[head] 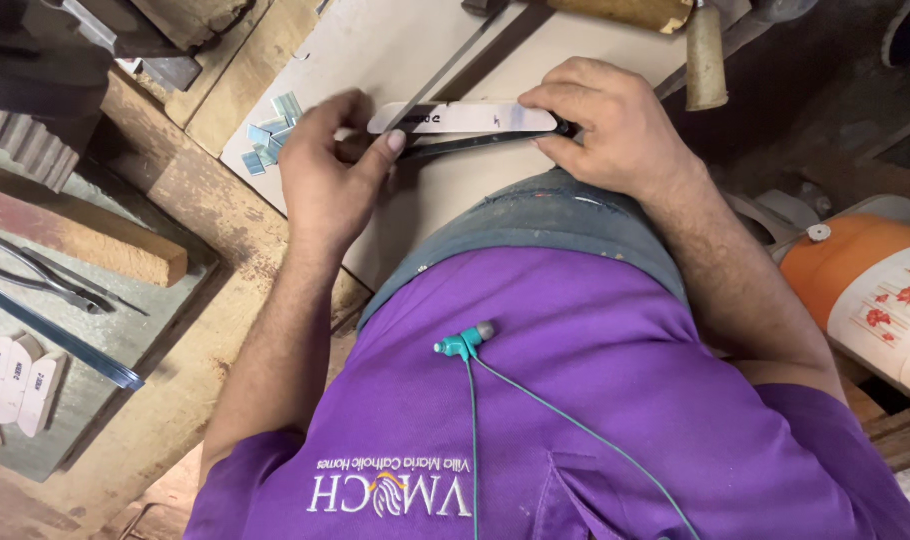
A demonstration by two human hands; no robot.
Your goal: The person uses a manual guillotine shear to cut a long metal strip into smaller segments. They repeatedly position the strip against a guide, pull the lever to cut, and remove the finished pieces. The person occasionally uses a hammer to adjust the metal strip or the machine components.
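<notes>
Two hands pin a white strip flat at upper centre: left hand pinching one end, right hand gripping the other, steadying it on the tabletop.

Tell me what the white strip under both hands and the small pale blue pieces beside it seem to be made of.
The white strip looks like smooth plastic or coated card: flat, matte, with rounded ends. The left hand and right hand pin it down. The pale blue pieces look like thin metal or plastic clips, slightly shiny; too small to be sure.
</notes>
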